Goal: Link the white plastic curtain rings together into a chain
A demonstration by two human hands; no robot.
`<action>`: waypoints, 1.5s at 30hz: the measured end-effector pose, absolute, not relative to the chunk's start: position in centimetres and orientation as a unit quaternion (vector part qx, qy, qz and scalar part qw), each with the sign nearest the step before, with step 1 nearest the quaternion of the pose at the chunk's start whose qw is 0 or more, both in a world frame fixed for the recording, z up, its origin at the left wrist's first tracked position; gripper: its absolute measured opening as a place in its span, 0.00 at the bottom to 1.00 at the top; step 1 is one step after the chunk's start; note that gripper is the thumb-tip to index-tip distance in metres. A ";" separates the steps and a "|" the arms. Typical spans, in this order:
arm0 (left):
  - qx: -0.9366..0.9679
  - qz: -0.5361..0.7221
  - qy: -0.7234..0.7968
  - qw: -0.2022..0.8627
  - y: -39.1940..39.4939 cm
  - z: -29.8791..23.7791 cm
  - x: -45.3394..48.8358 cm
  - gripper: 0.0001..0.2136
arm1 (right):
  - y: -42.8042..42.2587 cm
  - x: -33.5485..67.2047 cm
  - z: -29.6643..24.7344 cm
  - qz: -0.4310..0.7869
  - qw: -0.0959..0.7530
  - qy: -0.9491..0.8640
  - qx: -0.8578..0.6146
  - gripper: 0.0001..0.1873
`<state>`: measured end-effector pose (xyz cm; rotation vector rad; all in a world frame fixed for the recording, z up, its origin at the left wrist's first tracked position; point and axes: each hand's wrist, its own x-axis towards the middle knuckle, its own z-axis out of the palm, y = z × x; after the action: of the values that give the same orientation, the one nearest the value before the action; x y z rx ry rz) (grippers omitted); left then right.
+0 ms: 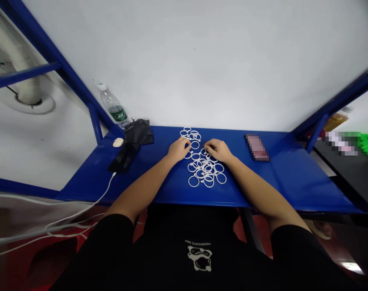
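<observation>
White plastic rings, each with a small knob, lie in a loose pile [206, 166] on the blue table. A smaller group of the same rings [188, 133] sits further back, by the wall. My left hand [179, 148] is closed, its fingertips at the edge of a single white ring [195, 145] between the two groups. At the back edge of the near pile is my right hand [218, 150], with fingers curled and pressed together over the rings. Whatever its fingertips grip is too small to make out.
To the left are a water bottle [114, 106], a crumpled black bag [139, 131], a black device [125, 157] with a white cable, and a small pale object [118, 142]. A phone [257, 147] lies right. Blue frame bars [317, 131] flank the table; a wall [202, 72] stands behind.
</observation>
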<state>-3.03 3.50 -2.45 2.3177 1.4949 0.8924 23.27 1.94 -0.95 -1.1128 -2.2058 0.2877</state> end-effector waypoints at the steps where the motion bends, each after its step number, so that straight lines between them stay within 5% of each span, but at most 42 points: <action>1: 0.795 0.310 0.508 0.122 3.5 -2.5 -3.0 0.03 | 1.9 23.3 -1.0 0.111 0.320 -0.842 -0.421 0.10; 11: 0.789 0.381 0.465 0.130 3.3 -2.4 -2.5 0.10 | 2.0 23.3 -1.2 0.084 0.327 -0.847 -0.410 0.10; 19: 0.815 0.435 0.366 0.112 2.1 -1.4 -1.9 0.08 | 0.5 22.4 -0.4 0.088 0.371 -0.827 -0.414 0.25; 35: 0.826 0.444 0.343 0.051 2.3 -1.7 -1.8 0.07 | 0.2 22.1 0.1 0.021 0.373 -0.869 -0.325 0.16; 45: 0.784 0.412 0.453 0.099 4.0 -2.1 -3.2 0.09 | 1.1 22.7 -0.7 0.036 0.324 -0.857 -0.398 0.22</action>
<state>-3.24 3.99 -2.12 2.3199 1.3386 1.2189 22.68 1.13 -0.71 -1.0445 -2.2490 0.0941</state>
